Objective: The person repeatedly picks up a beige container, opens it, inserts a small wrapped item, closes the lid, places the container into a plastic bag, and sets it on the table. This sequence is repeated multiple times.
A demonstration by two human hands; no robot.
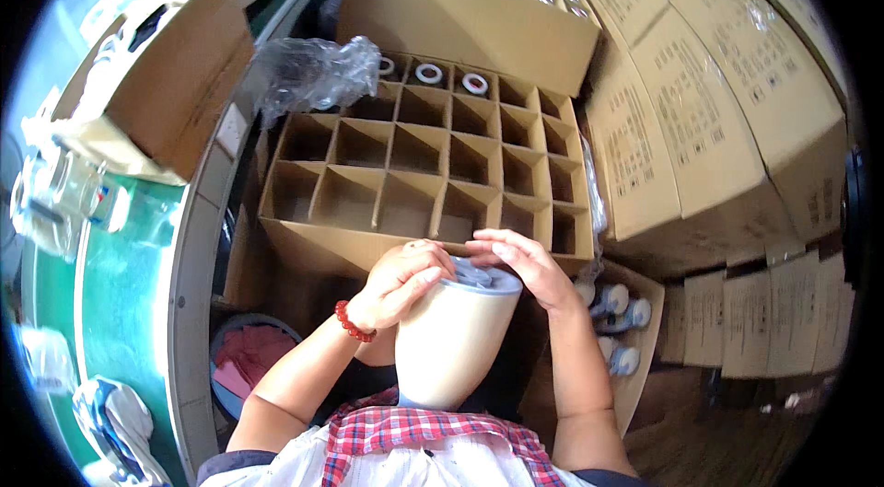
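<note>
A cream-coloured tapered tumbler (452, 342) stands tilted in front of my body, its grey base near my checked apron (428, 421). A grey, partly see-through lid (480, 276) tops it. My left hand (407, 280), with a red bead bracelet (352, 321) at the wrist, is curled over the left rim of the lid and the upper wall. My right hand (528, 266) arches over the lid's right side, its fingers extended and spread; whether its fingertips touch the lid is hard to tell. Beyond the hands sits an open cardboard carton (338, 238) with cardboard dividers.
White-ringed items (429, 73) stand in the carton's far row, with crumpled clear plastic (311, 76) at its left corner. A filled divided carton (469, 17) lies behind. Stacked cartons (690, 114) line the right. A green-topped bench (124, 280) runs along the left, above a cloth-filled bucket (255, 356).
</note>
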